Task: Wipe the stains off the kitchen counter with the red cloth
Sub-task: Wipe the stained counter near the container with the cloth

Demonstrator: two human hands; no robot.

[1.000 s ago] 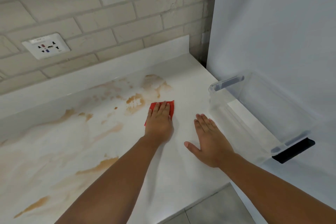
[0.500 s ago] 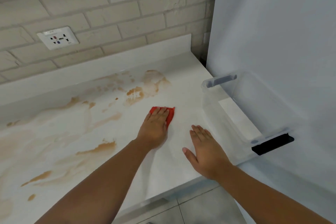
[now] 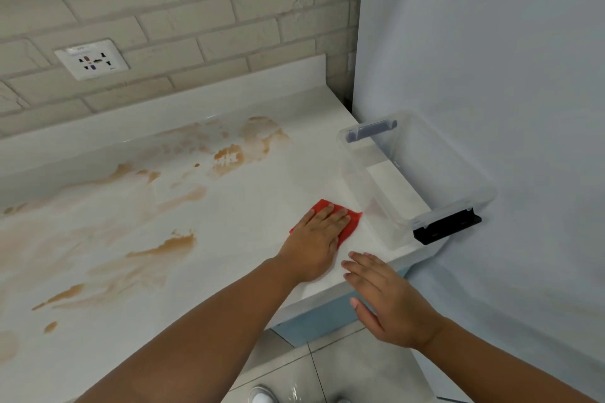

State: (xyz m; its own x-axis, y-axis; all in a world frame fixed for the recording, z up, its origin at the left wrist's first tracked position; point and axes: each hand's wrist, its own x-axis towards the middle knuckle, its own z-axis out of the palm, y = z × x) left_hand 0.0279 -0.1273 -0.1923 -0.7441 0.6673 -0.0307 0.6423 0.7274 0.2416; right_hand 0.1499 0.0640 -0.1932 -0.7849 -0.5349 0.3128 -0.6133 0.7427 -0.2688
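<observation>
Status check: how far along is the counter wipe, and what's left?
Done: the counter around the red cloth, beside the clear bin, looks clean. In hand: the left hand presses flat on the cloth; the right hand is open at the front edge. Left: brown stains near the backsplash, mid-counter and along the front left, so most of the job.

Pale brick wall (image 3: 212, 20), grey tiled floor (image 3: 343, 370)

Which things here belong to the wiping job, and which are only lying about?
For the job: small red cloth under the flat left hand; brown smeared stains; white kitchen counter.
Lying about: clear plastic box with dark handles; white wall socket; idle right hand.
</observation>
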